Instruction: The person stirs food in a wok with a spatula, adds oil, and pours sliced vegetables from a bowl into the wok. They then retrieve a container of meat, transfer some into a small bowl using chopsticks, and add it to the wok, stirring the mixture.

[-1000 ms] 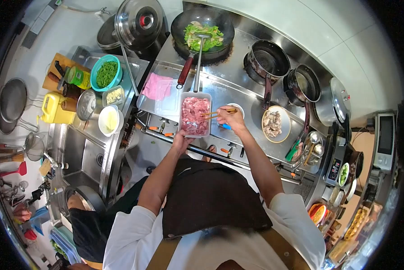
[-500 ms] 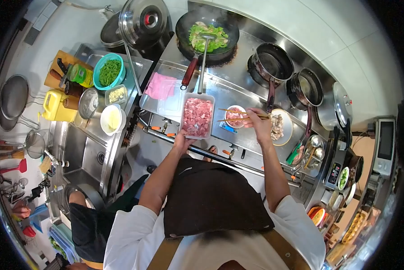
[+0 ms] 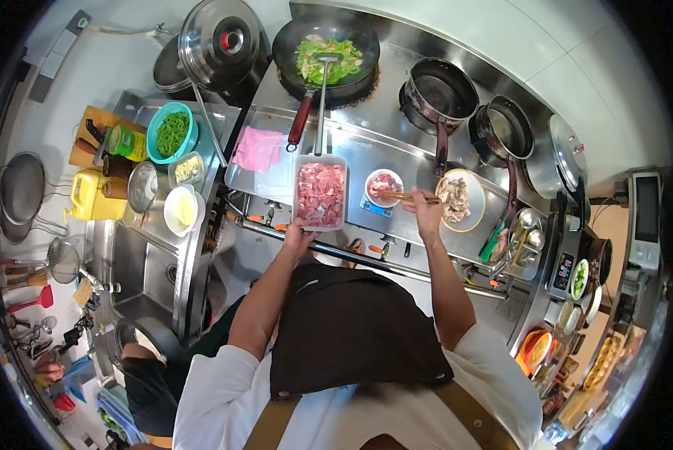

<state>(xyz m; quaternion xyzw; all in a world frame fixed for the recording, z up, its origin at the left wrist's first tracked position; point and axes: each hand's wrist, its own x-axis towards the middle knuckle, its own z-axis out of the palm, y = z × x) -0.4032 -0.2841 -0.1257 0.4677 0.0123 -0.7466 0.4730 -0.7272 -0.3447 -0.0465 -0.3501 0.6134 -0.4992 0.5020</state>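
My left hand (image 3: 299, 238) grips the near edge of a clear plastic container (image 3: 345, 216) filled with sliced raw meat (image 3: 321, 189). Between the fingers of my right hand (image 3: 428, 215) is a pair of chopsticks (image 3: 411, 197), their tips at a small white bowl (image 3: 369, 184) with raw meat (image 3: 385, 182) in it. Under this bowl is a small blue scale (image 3: 377, 209); its reading is too small to tell. Right of my right hand lies a plate (image 3: 477, 210) of pale cooked-looking pieces (image 3: 452, 199).
Behind the container, a wok (image 3: 288, 56) of green vegetables with a spatula (image 3: 324, 105) sits on the stove. Two dark saucepans (image 3: 443, 97) (image 3: 507, 135) stand further right. A pink cloth (image 3: 255, 148) and a teal bowl (image 3: 153, 135) of greens are left. Another person (image 3: 150, 390) is at lower left.
The chopsticks have drawn back to the right, and their tips are now closer together at the bowl. My left hand still holds the container. The whole view has shifted slightly.
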